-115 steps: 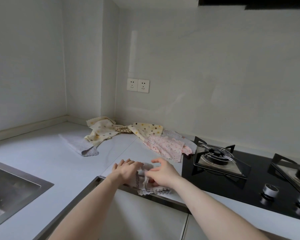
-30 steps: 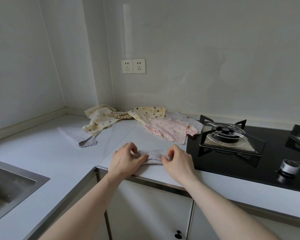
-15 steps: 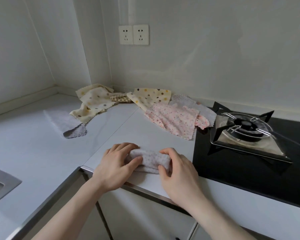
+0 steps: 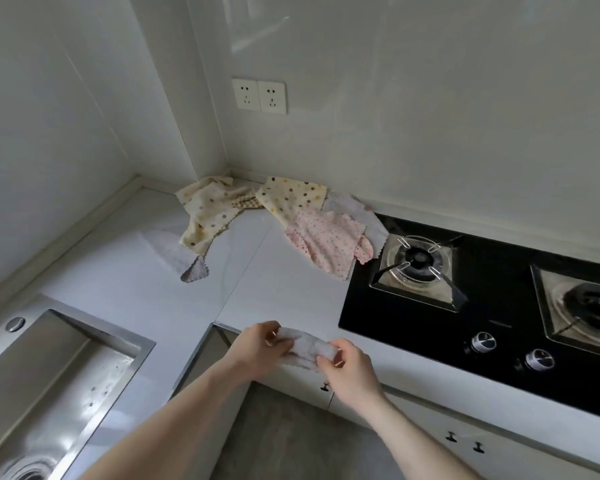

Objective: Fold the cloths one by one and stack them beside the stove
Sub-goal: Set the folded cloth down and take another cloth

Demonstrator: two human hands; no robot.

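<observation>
both hands, left hand and right hand, pinch the ends of the grey cloth, so square up the edges, then set it flat beside the stove.

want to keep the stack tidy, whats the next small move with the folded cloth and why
Probably set the folded grey cloth down on the bare counter left of the stove. Both the left hand and right hand pinch its ends at the counter edge, and no stack shows there yet.

Steel sink, wall sockets
</observation>
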